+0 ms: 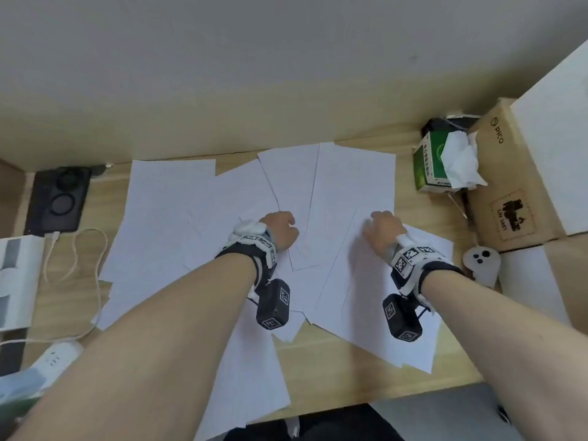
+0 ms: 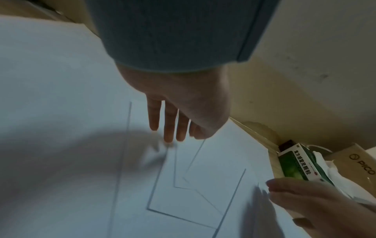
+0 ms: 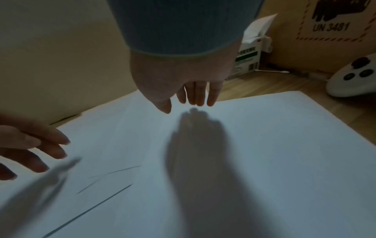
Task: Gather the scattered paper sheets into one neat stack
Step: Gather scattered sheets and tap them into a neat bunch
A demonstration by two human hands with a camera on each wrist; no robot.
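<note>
Several white paper sheets (image 1: 178,214) lie scattered and overlapping across the wooden desk (image 1: 334,377); one hangs over the front edge. My left hand (image 1: 281,229) hovers over the middle of the spread, and in the left wrist view its fingers (image 2: 168,127) are straight, their tips just above or touching the sheets (image 2: 61,96). My right hand (image 1: 380,229) is over the right-hand sheets, and its straight fingers (image 3: 196,95) point down at the paper (image 3: 264,145) with nothing held.
A green and white box (image 1: 428,167) with a crumpled tissue stands at the back right beside a cardboard PICO box (image 1: 506,186). A white controller (image 1: 482,261) lies right of the sheets. A black phone (image 1: 59,198), cables and a power strip (image 1: 57,358) occupy the left.
</note>
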